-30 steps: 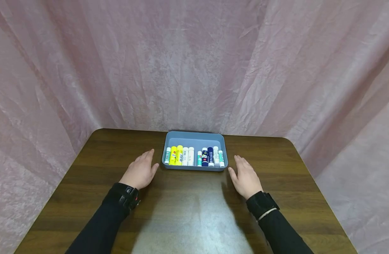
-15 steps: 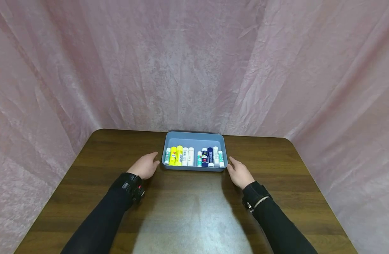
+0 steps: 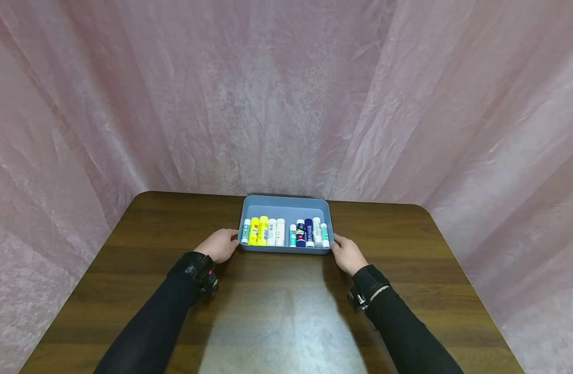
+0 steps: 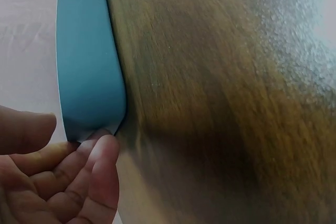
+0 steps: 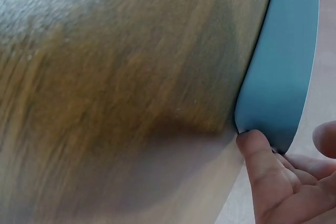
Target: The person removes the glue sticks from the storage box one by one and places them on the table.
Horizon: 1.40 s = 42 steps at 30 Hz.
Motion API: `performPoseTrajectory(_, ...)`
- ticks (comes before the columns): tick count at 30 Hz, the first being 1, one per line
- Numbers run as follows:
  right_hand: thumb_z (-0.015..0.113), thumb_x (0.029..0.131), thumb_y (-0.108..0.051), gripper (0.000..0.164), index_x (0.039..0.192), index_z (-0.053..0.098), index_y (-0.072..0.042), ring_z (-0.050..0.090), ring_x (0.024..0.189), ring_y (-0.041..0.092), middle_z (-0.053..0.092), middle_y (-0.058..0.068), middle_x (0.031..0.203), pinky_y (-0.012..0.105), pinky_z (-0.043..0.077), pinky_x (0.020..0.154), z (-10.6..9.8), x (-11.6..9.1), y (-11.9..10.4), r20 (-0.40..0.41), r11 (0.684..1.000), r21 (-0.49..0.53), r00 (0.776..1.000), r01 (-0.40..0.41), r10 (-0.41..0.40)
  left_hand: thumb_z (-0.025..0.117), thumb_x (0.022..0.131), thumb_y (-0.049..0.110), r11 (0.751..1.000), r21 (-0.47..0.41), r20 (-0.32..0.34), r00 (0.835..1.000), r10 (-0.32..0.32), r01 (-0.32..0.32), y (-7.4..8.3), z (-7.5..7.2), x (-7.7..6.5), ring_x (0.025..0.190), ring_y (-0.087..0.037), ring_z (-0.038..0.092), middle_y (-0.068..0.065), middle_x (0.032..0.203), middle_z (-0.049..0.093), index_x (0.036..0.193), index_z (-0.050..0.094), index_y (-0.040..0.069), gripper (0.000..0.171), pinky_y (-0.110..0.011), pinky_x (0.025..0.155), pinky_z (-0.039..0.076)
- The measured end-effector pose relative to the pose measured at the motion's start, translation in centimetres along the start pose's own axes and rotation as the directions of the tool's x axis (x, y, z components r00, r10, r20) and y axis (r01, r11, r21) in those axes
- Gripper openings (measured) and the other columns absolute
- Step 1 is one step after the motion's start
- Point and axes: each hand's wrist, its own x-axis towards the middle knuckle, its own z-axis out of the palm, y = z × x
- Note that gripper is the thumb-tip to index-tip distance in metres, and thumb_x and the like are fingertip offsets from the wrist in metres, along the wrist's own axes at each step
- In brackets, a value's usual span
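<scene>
Both hands are at the tray! The blue-grey tray [image 3: 286, 206] sits at the far edge of the bench [image 3: 160, 244], up by the pink curtain [image 3: 286, 93]. Left hand [image 3: 218, 245] at its left end, fingers [image 4: 103, 169] bent and touching the near corner, left thumb [image 4: 26, 130] standing apart from the wall. Over on the right, a near mirror: right hand [image 3: 347, 255] at the other end, fingers [image 5: 255, 148] up against that corner, right thumb [image 5: 326, 139] clear too. Have they a real grasp? The fingertips are partly hidden, so I cannot tell. Inside, ten tubes in two groups of five: yellow tubes [image 3: 263, 230] and white tubes [image 3: 280, 232] among the left set, navy tubes [image 3: 309, 232] in the right, with a gap between.
</scene>
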Motion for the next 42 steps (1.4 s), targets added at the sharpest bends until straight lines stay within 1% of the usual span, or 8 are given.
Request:
performPoseTrajectory(3, 0.041, 0.106, -0.015, 0.049, 0.148, 0.042, 0.011, 0.043, 0.143, 0.042, 0.048, 0.028, 0.151, 0.053, 0.033, 0.119, -0.1, 0.1, -0.1, 0.004, 1.0, 0.004, 1.0, -0.002, 0.002, 0.05, 0.107, 0.018, 1.0, 0.005, -0.008, 1.0, 0.0, 0.0, 0.2, 0.0, 0.0, 0.121, -0.03, 0.055, -0.023, 0.152, 0.049, 0.151, 0.044, -0.002, 0.05, -0.048, 0.105, 0.045)
performPoseTrajectory(6, 0.041, 0.106, -0.015, 0.049, 0.149, 0.042, 0.01, 0.043, 0.144, 0.041, 0.048, 0.027, 0.151, 0.053, 0.033, 0.119, -0.1, 0.2, -0.1, 0.01, 1.0, 0.006, 1.0, -0.007, 0.007, 0.051, 0.106, 0.018, 1.0, 0.015, -0.009, 1.0, -0.006, 0.006, 0.3, 0.0, 0.0, 0.112, -0.029, 0.054, -0.022, 0.151, 0.05, 0.151, 0.044, -0.002, 0.05, -0.045, 0.098, 0.046)
performPoseTrajectory(22, 0.043, 0.106, -0.015, 0.048, 0.148, 0.044, 0.009, 0.045, 0.143, 0.04, 0.049, 0.026, 0.15, 0.054, 0.034, 0.118, -0.3, -0.2, -0.5, 0.033, 1.0, -0.007, 0.999, -0.016, 0.016, 0.053, 0.106, 0.019, 1.0, 0.02, -0.003, 1.0, -0.017, 0.017, 0.5, -0.2, -0.4, 0.114, -0.03, 0.055, -0.022, 0.151, 0.051, 0.15, 0.047, 0.0, 0.049, -0.049, 0.106, 0.046)
performPoseTrajectory(27, 0.045, 0.105, -0.016, 0.047, 0.144, 0.05, 0.009, 0.05, 0.139, 0.039, 0.055, 0.026, 0.146, 0.053, 0.038, 0.115, -0.4, -0.5, -0.5, 0.019, 1.0, -0.01, 1.0, -0.016, 0.017, 0.054, 0.105, 0.019, 1.0, 0.008, 0.001, 1.0, -0.02, 0.02, 0.3, -0.3, -0.6, 0.106, -0.028, 0.056, -0.021, 0.146, 0.056, 0.145, 0.053, -0.001, 0.045, -0.043, 0.095, 0.048)
performPoseTrajectory(31, 0.051, 0.102, -0.015, 0.044, 0.137, 0.057, 0.01, 0.06, 0.128, 0.037, 0.064, 0.025, 0.135, 0.051, 0.046, 0.108, -0.4, -0.9, -0.5, -0.008, 1.0, -0.027, 1.0, -0.011, 0.011, 0.057, 0.104, 0.02, 1.0, 0.015, 0.0, 1.0, -0.015, 0.015, 0.1, -0.4, -0.8, 0.098, -0.025, 0.057, -0.019, 0.136, 0.062, 0.14, 0.059, -0.002, 0.041, -0.038, 0.086, 0.049)
performPoseTrajectory(36, 0.059, 0.099, -0.014, 0.037, 0.127, 0.065, 0.009, 0.069, 0.109, 0.032, 0.072, 0.022, 0.12, 0.048, 0.054, 0.095, -0.7, -1.3, -0.5, -0.032, 0.999, -0.042, 0.999, 0.003, -0.005, 0.06, 0.103, 0.019, 1.0, 0.005, -0.001, 1.0, -0.019, 0.019, 0.1, -0.6, -1.3, 0.084, -0.022, 0.059, -0.012, 0.105, 0.068, 0.129, 0.067, -0.001, 0.034, -0.032, 0.073, 0.048)
performPoseTrajectory(39, 0.063, 0.097, -0.013, 0.031, 0.118, 0.07, 0.007, 0.072, 0.1, 0.028, 0.075, 0.02, 0.11, 0.044, 0.056, 0.087, -0.8, -1.5, -0.4, -0.039, 0.999, -0.045, 0.999, -0.001, -0.001, 0.061, 0.102, 0.019, 0.999, -0.008, 0.003, 0.999, -0.034, 0.034, 0.2, -0.8, -1.8, 0.077, -0.021, 0.059, -0.008, 0.091, 0.067, 0.121, 0.071, 0.001, 0.028, -0.03, 0.069, 0.046)
performPoseTrajectory(42, 0.066, 0.095, -0.013, 0.024, 0.109, 0.072, 0.005, 0.071, 0.088, 0.023, 0.076, 0.017, 0.099, 0.038, 0.056, 0.077, -0.9, -1.6, -0.3, -0.039, 0.999, -0.045, 0.999, -0.011, 0.01, 0.062, 0.101, 0.02, 0.998, -0.024, 0.007, 0.999, -0.052, 0.052, 0.1, -0.9, -2.1, 0.073, -0.02, 0.059, -0.008, 0.083, 0.067, 0.112, 0.074, 0.002, 0.024, -0.03, 0.066, 0.045)
